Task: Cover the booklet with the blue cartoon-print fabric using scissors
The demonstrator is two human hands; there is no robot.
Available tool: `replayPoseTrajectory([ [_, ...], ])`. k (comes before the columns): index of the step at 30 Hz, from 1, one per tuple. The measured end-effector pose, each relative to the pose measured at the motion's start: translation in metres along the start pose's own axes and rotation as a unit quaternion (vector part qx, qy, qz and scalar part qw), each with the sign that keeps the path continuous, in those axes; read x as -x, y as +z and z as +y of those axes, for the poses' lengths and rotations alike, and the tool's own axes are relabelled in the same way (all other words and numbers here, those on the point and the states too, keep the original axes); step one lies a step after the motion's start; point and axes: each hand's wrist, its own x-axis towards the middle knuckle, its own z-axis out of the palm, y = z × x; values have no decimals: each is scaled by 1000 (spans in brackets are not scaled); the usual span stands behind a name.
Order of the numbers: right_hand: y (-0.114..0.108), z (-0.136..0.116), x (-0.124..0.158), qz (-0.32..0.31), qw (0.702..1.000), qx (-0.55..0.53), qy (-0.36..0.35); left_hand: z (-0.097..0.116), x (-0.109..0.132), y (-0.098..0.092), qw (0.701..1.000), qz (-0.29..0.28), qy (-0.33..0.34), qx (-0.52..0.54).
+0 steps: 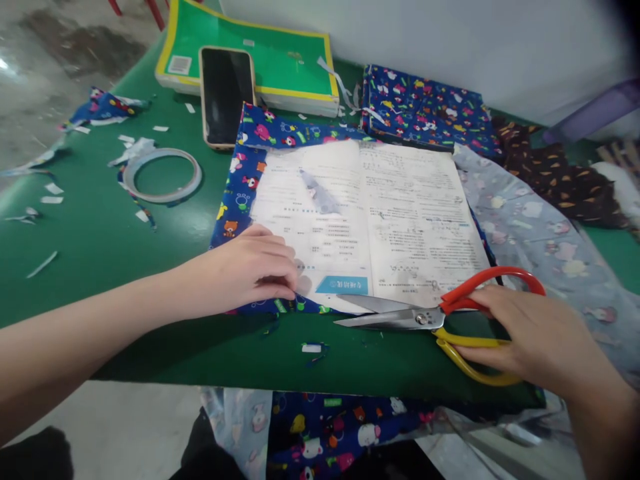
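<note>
**Scissors at the lower edge of an open book on printed fabric**

Scissors (425, 319): lie flat on the green table (100, 227), blades slightly parted and pointing left, tips just below the bottom edge of the open book (370, 220). One handle loop red, the other yellow.

Right hand (540, 337): fingers curled over the handle loops, gripping the scissors near the table's front edge.

Left hand (250, 270): palm down, fingers bent, pressing on the book's lower left corner and the blue cartoon-print fabric (240, 180) beneath it; not closed around anything.

Book: open flat, printed pages up, lying on the blue fabric, which shows as a border along its left, top and bottom sides.

Surroundings: roll of clear tape (163, 175) to the left of the book, well apart. Phone (226, 93) screen up, lying partly on a green book with yellow border (280, 60) at the far side. Folded blue print fabric (425, 110) behind the open book. Grey print fabric (540, 227) to the right, running off the table edge. Dark patterned fabric (560, 173) beyond it. Small paper and cloth scraps (50, 193) scattered at left.
</note>
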Motion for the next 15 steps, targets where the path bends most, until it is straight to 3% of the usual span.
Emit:
replayPoseTrajectory([
  [15, -4, -6, -18, 4, 996, -31, -82, 1, -2, 1, 1000, -15, -11, -11],
])
